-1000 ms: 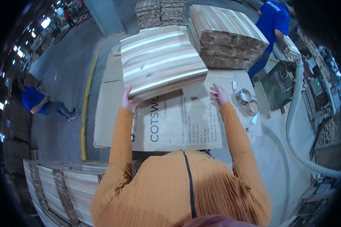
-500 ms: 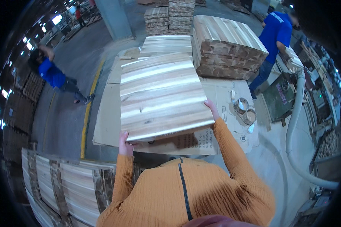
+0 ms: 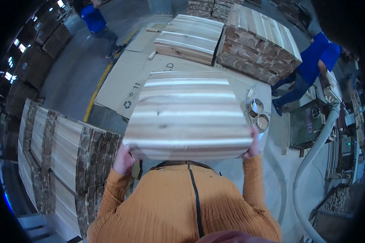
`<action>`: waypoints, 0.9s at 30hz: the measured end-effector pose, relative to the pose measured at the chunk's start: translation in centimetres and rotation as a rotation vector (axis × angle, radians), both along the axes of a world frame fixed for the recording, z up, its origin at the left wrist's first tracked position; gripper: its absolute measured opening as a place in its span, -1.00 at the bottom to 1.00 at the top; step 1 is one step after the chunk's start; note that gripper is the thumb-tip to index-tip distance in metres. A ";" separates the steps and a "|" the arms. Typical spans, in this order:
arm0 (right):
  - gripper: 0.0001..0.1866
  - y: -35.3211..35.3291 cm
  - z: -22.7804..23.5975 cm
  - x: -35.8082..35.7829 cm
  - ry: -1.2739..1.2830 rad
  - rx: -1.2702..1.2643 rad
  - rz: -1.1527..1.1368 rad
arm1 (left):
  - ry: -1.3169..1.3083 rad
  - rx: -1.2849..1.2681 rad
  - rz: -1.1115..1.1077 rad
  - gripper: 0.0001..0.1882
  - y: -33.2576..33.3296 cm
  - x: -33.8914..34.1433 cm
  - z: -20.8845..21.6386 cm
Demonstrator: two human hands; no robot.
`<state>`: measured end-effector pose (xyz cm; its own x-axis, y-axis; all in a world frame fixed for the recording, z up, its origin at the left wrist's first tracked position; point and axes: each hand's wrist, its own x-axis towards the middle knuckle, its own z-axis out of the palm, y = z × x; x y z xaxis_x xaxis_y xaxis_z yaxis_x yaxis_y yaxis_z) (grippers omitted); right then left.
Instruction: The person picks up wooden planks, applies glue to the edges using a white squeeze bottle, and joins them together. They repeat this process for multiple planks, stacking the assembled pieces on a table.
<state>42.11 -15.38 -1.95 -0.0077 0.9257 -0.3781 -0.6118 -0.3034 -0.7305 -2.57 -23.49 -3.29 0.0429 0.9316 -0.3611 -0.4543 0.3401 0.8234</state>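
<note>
A striped wooden panel point(image 3: 190, 109) of pale and brown strips is held in front of my body, its near edge close to my waist. My left hand point(image 3: 124, 159) grips its near left corner, and my right hand point(image 3: 253, 142) grips the right edge near the other close corner. Both sets of fingers are partly hidden by the panel. Beyond it, a low stack of similar panels point(image 3: 190, 34) lies on a cardboard-covered surface point(image 3: 113, 87), and a taller stack point(image 3: 259, 44) stands to its right.
Two round tubs point(image 3: 258, 113) sit right of the panel on the cardboard. Upright panels point(image 3: 65, 141) stand at my left. A grey hose point(image 3: 312, 154) curves along the right, near a green machine point(image 3: 310, 125). One person in blue point(image 3: 318, 56) works at far right; another point(image 3: 95, 20) is at far left.
The panel has come closer to my body and levelled out, with both hands still on it. My view has turned, uncovering the low stack. The person at left appears farther up the picture.
</note>
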 end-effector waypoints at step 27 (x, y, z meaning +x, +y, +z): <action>-0.44 16.0 14.7 0.7 -1.424 0.711 -0.249 | 0.595 1.070 0.398 -0.15 17.8 6.8 10.6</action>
